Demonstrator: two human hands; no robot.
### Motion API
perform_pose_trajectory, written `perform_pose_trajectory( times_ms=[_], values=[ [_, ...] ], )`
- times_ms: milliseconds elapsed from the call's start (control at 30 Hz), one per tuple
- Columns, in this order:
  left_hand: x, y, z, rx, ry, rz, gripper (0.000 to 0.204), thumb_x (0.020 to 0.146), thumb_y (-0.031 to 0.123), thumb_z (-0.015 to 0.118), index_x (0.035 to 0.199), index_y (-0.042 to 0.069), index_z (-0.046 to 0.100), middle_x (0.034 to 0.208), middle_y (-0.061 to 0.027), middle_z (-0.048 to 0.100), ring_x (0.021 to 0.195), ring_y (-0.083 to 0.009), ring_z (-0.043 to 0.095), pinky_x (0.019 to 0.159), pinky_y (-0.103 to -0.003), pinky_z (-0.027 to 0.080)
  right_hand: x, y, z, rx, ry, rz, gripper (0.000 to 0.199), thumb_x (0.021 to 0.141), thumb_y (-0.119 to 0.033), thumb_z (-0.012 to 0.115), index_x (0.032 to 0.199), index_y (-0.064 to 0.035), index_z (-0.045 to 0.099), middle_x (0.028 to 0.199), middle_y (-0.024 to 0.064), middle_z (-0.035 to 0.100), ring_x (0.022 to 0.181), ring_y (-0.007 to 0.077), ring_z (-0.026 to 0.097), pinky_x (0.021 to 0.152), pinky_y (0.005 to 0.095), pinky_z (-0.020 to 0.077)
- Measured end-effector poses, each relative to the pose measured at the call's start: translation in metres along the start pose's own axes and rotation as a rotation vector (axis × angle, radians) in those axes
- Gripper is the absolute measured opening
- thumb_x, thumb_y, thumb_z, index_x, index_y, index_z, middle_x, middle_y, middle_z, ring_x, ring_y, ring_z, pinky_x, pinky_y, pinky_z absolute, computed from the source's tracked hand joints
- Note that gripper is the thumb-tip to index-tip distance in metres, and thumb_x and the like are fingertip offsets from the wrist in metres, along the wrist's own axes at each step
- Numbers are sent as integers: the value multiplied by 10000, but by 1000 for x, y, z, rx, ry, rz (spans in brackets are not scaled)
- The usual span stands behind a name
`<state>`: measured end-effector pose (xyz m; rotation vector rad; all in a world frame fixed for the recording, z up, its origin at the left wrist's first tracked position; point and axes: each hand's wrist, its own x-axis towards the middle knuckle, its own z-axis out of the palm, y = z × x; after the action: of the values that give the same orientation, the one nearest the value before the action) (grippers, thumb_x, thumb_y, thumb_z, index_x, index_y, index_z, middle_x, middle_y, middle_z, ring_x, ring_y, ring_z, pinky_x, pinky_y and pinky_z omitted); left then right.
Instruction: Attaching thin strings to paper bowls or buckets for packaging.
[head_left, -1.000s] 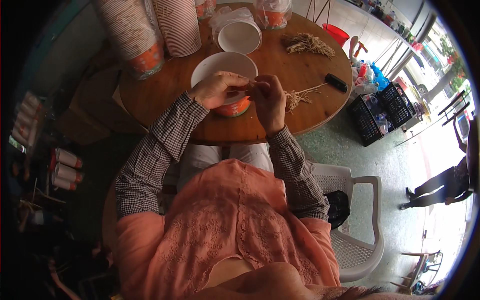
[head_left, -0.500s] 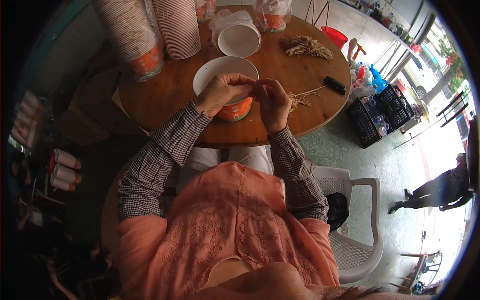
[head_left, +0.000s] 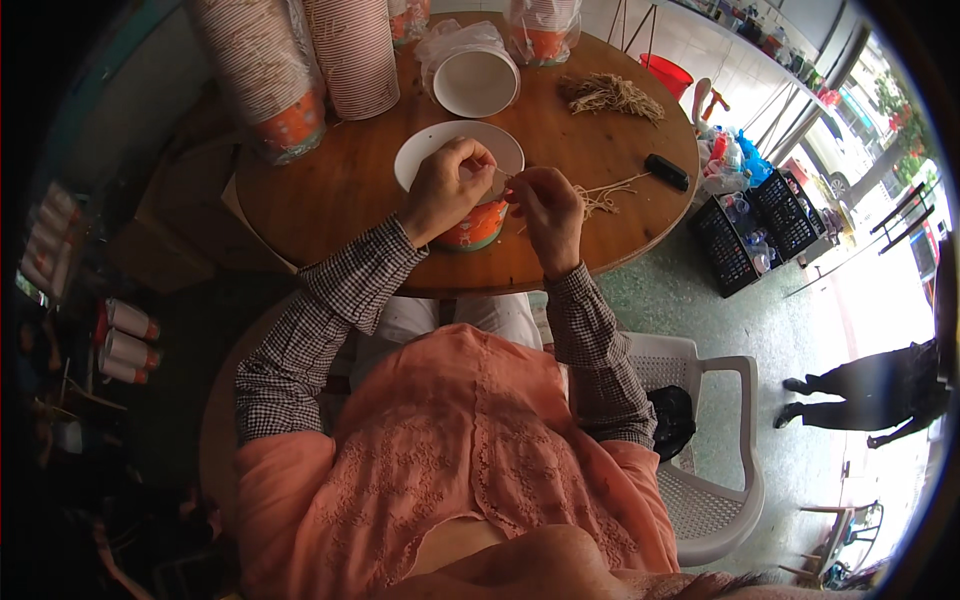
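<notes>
Both my hands are raised over a white paper bucket with an orange outside, standing near the table's front edge. Thumb and fingers of my left hand are pinched together. My right hand pinches too, just to the right. A short length of thin pale string spans the small gap between them. Loose beige strands lie on the table beyond my right hand, one running up to a black oblong object. Farther back lies a thicker bundle of beige string.
Tall stacks of paper buckets stand at the table's back left. A bucket in clear plastic lies tipped toward me on the round wooden table. To my right are a white plastic chair, a black crate and a person.
My hands have drawn slightly apart, with string now showing between them. My left hand has turned and shifted a little right. The bucket appears slightly farther right and away. The person has stepped.
</notes>
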<state>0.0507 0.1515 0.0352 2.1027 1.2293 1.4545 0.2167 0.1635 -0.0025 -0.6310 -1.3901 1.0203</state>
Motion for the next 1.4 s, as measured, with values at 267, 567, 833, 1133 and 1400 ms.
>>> perform_pose_trajectory(
  times_ms=[267, 567, 833, 1133, 1400],
  values=[
    [-7, -7, 1, 312, 91, 213, 120, 710, 35, 625, 755, 45, 513, 763, -79, 579, 746, -271, 598, 705, -371, 465, -2, 5, -8, -173, 37, 51, 72, 870, -55, 606, 916, 1, 608, 794, 68, 666, 677, 116, 637, 613, 251, 517],
    [-6, 11, 9, 94, 102, 265, 186, 729, 47, 662, 904, 55, 597, 856, -59, 637, 829, -272, 623, 766, -382, 457, -2, -7, -11, -367, 46, -144, 85, 857, -57, 618, 931, -23, 593, 794, 85, 659, 691, 157, 646, 636, 277, 515],
    [-13, 8, 17, 253, 35, 154, 155, 798, 200, 686, 891, 77, 690, 841, -93, 677, 815, -273, 640, 844, -362, 445, 5, -25, -8, -381, -81, -119, 193, 862, -37, 599, 1049, -31, 553, 730, 76, 614, 623, 128, 590, 589, 255, 479],
    [-30, 3, 16, 365, 152, 116, 82, 790, 161, 664, 808, 81, 670, 801, -61, 674, 798, -242, 641, 797, -351, 448, 40, -44, -44, 235, 43, 67, 160, 899, -8, 524, 1059, -16, 524, 729, 29, 537, 605, 85, 503, 514, 212, 385],
    [-32, 4, 19, 426, 111, 127, 82, 803, 136, 668, 854, 73, 655, 795, -47, 664, 798, -223, 644, 821, -341, 436, 35, -41, -51, 558, 53, 180, 134, 924, -66, 563, 1052, -30, 542, 712, 30, 577, 593, 103, 551, 526, 224, 440]
  ],
)
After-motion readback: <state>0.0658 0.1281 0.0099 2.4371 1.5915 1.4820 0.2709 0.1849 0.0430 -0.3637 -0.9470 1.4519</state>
